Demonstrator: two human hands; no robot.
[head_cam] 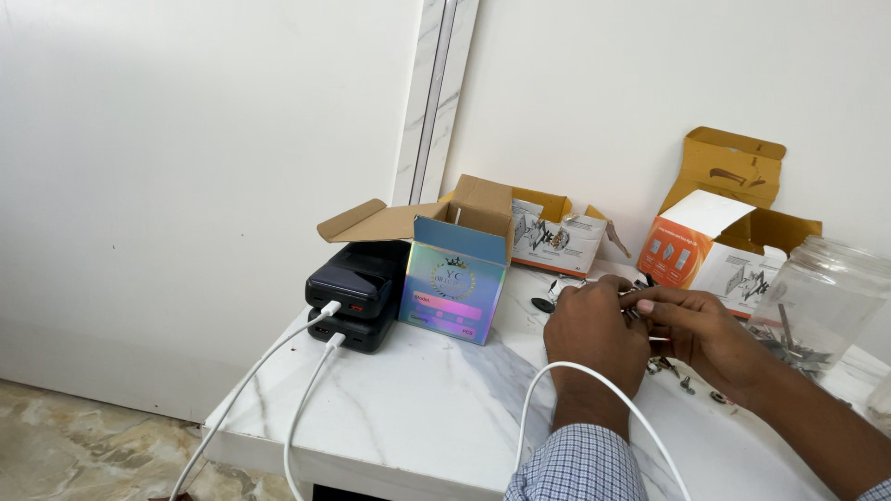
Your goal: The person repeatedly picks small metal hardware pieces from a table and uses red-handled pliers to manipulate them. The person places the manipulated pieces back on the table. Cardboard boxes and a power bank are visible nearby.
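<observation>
Marble table point(408, 390): metal part point(631, 295) pinched between fingers point(661, 306).

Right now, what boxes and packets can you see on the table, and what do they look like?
Shiny box: middle of the table, cube-shaped, rainbow-blue front, brown flaps open.
Brown carton: behind it against the wall, open, holding a silvery packet of small parts.
Orange and white box: right, by the wall, tall yellow-brown lid raised.
Clear jar: far right, screws inside, no label visible.
</observation>
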